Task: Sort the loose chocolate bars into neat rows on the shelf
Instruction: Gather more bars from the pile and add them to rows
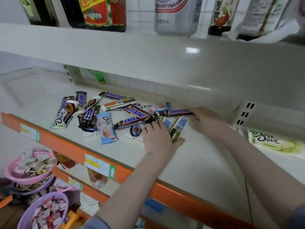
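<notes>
Several loose chocolate bars lie in a jumble on the white shelf (189,159). Brown Snickers bars (138,113) cross one another in the middle, with Dove bars beside them, among them a pale blue one (106,128) and a dark one (61,119). My left hand (158,138) lies flat on the pile's right end, touching a barcode-side wrapper (177,128). My right hand (206,120) reaches further back, and its fingers touch the end of a Snickers bar (179,112). A yellow-green Dove bar (274,142) lies alone at the right.
An upper shelf (148,53) with several bottles overhangs the work shelf. An orange price rail (74,149) runs along the shelf's front edge. Pink and purple baskets (42,210) of small sweets sit below at the left.
</notes>
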A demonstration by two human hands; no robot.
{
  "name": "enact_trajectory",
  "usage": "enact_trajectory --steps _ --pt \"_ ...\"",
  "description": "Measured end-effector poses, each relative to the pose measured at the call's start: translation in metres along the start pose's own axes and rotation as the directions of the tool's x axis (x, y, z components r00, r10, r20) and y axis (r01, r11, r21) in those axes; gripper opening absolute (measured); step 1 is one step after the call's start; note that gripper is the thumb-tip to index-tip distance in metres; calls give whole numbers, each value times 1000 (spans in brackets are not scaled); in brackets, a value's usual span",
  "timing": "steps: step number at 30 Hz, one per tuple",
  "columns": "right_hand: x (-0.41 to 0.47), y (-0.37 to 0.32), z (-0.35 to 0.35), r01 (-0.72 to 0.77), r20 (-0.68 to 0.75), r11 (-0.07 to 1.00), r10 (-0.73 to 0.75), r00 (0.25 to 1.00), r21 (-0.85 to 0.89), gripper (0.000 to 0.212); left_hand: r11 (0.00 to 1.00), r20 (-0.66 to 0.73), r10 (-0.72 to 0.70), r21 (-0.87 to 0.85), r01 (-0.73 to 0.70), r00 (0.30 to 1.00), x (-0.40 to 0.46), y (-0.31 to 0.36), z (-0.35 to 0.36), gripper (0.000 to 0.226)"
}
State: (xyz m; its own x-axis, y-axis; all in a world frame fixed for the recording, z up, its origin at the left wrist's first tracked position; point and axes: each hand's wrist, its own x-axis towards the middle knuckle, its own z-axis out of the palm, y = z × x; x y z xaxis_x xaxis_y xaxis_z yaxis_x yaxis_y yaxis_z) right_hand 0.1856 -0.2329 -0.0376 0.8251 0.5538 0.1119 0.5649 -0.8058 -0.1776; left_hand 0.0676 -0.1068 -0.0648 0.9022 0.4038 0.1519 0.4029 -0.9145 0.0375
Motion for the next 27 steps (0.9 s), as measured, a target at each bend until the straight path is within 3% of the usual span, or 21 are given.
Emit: enact_trajectory --steps 5,11,17,20,27 --pt "34 -3 7 19 131 993 -34 991 116 29 997 -14 59 -52 -60 998 9 -2 -2 66" --pt "48 -6 14 75 128 995 -83 988 67 28 982 49 163 -108 -157 985 16 -23 -15 43" --pt "29 5 17 -32 21 999 31 999 44 30 977 146 206 -86 -195 968 9 -29 -25 44" --pt "17 8 14 -97 27 987 95 995 130 32 985 125 174 -39 -170 977 7 -19 -24 51" --pt "-18 9 7 -228 45 940 224 974 254 23 971 238 115 -233 -58 964 19 -11 -23 62"
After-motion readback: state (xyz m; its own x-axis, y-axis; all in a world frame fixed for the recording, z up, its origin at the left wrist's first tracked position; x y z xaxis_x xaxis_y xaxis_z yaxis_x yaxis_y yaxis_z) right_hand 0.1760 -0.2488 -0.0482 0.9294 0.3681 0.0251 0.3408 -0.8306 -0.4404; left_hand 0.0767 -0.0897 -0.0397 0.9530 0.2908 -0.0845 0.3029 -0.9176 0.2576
